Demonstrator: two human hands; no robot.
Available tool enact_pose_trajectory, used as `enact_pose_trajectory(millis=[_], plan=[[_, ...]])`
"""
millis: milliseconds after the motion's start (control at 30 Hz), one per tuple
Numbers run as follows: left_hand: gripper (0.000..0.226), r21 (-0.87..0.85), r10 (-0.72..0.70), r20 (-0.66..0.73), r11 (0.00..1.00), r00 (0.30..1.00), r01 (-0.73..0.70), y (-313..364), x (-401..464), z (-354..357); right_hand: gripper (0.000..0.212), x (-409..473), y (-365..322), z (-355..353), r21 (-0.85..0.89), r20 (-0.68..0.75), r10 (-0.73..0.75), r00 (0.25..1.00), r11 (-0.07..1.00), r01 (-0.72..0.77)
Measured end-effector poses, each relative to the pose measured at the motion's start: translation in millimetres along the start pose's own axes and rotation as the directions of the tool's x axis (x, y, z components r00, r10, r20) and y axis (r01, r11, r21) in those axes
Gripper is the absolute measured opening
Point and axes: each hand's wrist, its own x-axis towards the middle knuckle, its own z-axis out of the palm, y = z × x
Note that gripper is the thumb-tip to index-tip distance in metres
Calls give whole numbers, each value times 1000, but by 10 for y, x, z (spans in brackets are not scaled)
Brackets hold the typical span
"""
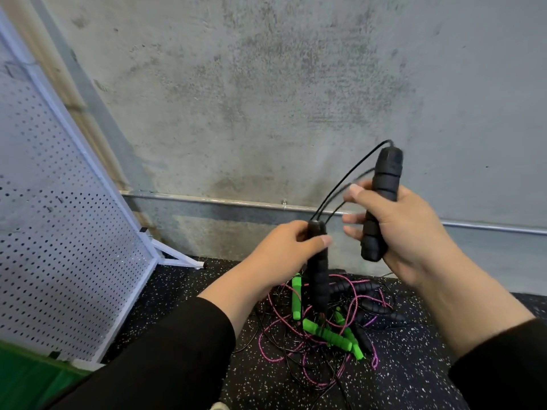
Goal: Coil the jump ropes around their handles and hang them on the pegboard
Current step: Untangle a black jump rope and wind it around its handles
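Left hand [284, 250] and right hand [396, 229] each grasp one near-upright black handle [318, 279], [381, 202], side by side, cord [352, 176] arching between their tops.

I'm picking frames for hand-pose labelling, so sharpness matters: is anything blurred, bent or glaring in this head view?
Head view: the right hand's fingertips and the thin black cord beside them are motion-smeared; the left hand and both black handles read sharper. The wide lens leans the pegboard and bows the wall rail. Lighting is soft and even, with no glare.
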Motion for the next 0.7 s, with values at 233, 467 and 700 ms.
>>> enact_pose_trajectory(millis=[233,467,700], plan=[[24,-530,-263,32,814,964,240,19,-76,-22,16,-71,180,-81,-388,119,206,971,910,-146],[35,-628,-319,-33,744,947,229,31,-141,-30,14,-234,172,-43,-360,104,135,985,929,-89],[33,-626,-272,-57,760,961,178,34,-164,13,14,-436,340,54,-249,131,126,983,964,-90]])
